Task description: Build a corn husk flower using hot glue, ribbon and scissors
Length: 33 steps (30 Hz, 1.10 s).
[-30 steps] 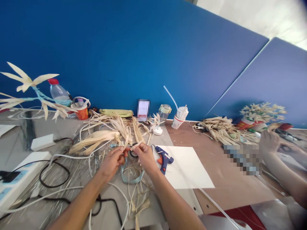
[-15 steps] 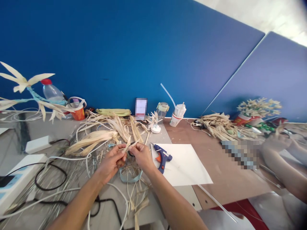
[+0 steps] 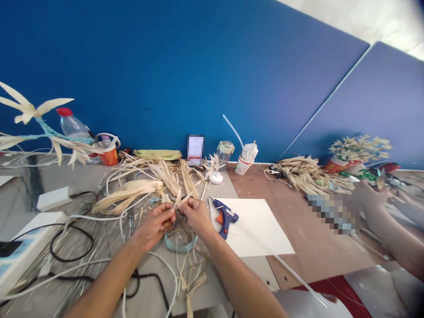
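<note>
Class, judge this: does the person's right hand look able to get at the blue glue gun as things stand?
Probably yes: the glue gun lies uncovered just beside the right hand, with nothing between them, though that hand is pinching a husk strip.

Craft workshop: husk piles (image 3: 152, 176), glue gun (image 3: 224, 215).

The husk piece (image 3: 180, 199) is pale straw-yellow. The glue gun (image 3: 226, 216) is blue with an orange trigger. The sheet of paper (image 3: 261, 234) is plain white, the ribbon (image 3: 179, 245) light blue, the partition wall (image 3: 198, 66) deep blue. The paper cup (image 3: 109, 156) is orange-red, and the bottle cap (image 3: 64, 111) is red.
</note>
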Each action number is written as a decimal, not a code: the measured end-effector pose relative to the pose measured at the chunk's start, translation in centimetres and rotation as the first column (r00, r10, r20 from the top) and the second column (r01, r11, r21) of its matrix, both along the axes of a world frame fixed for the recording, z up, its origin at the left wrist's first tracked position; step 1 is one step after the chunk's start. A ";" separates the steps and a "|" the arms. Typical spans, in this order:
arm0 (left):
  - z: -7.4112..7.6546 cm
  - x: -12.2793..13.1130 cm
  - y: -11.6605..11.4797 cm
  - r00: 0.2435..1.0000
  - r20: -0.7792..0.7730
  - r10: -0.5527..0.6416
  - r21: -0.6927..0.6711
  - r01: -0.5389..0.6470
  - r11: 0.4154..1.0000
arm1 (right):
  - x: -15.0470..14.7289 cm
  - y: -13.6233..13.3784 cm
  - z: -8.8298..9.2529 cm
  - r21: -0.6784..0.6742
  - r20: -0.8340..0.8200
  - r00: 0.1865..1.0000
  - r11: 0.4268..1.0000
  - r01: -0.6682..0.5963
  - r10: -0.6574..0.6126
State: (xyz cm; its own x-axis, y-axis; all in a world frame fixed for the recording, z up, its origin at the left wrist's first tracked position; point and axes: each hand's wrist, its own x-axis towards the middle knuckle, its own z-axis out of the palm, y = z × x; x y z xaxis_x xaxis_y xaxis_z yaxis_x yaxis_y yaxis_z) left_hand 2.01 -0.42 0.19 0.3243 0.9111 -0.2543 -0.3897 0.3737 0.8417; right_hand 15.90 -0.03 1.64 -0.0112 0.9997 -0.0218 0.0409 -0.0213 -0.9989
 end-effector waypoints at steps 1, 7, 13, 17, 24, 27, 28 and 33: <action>0.0 0.0 0.0 1.000 0.001 -0.004 -0.004 0.004 1.000 | 0.0 0.0 0.0 0.000 0.006 1.000 1.000 -0.001 0.001; 0.0 -0.1 0.1 1.000 0.025 -0.002 -0.010 0.002 1.000 | 0.0 0.0 0.1 0.007 -0.007 1.000 1.000 -0.019 0.019; 0.2 0.1 -0.1 0.998 -0.028 0.064 0.047 -0.063 0.997 | 0.0 0.1 -0.1 0.015 -0.027 0.999 0.999 -0.047 0.047; 0.4 0.3 -0.2 0.991 -0.086 0.107 0.057 -0.102 0.993 | 0.0 0.3 -0.5 0.030 -0.020 0.999 0.999 -0.041 0.041; 0.3 0.2 -0.2 0.992 -0.112 0.061 0.023 -0.058 0.998 | 0.1 0.3 -0.4 0.014 0.022 0.999 0.999 -0.050 0.049; 0.5 0.4 -0.2 0.982 -0.153 0.107 0.058 -0.100 0.993 | -0.1 0.2 -0.1 0.009 0.027 0.999 0.999 -0.036 0.036; 0.6 0.5 -0.3 0.975 -0.177 0.132 0.071 -0.121 0.990 | -0.1 0.1 -0.1 0.009 0.029 0.999 1.000 -0.029 0.029; 1.0 0.8 -0.4 0.952 -0.230 0.202 0.105 -0.182 0.978 | -0.2 0.1 0.0 0.000 0.028 0.999 1.000 -0.019 0.019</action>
State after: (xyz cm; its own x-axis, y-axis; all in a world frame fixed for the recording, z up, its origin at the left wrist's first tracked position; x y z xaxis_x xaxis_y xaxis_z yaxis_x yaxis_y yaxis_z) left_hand 2.80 -0.82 1.22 0.0804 0.9711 -0.2248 -0.2319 0.2375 0.9433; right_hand 15.65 0.07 1.60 -0.0298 0.9993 -0.0222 0.0693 -0.0201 -0.9974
